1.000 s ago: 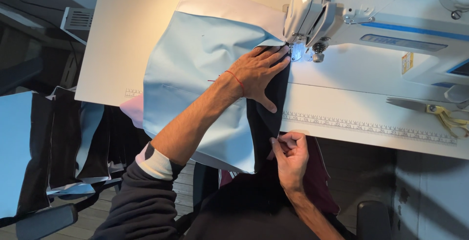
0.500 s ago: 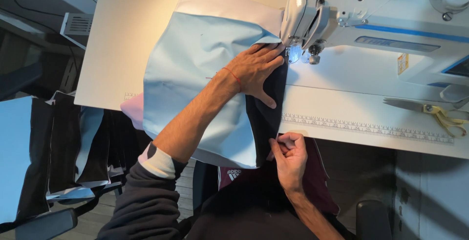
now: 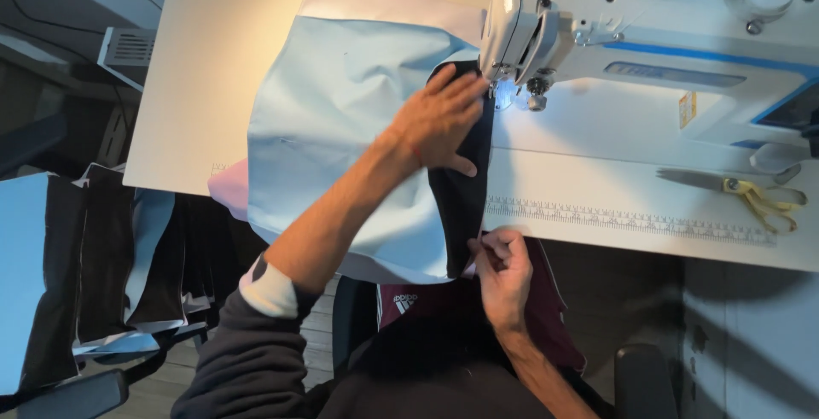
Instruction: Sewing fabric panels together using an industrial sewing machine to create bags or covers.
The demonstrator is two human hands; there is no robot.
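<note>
Two hands at work on fabric. Right hand point(image 3: 503, 270) nearest, at counter point(image 3: 213, 69) edge, grip closed, pinching near end of dark strip point(image 3: 465, 201). Strip runs away from it, along right edge of light blue fabric point(image 3: 333, 120), touching it. Left hand point(image 3: 444, 120) farther, open, flat on both pieces, fingertips just beside needle of sewing machine point(image 3: 648, 52). Ruler strip point(image 3: 623, 218) along counter edge; scissors point(image 3: 751, 197) at far right.

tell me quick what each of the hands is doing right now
Left hand: open, flat on the fabric.
Right hand: pinching the dark strip edge.
</note>
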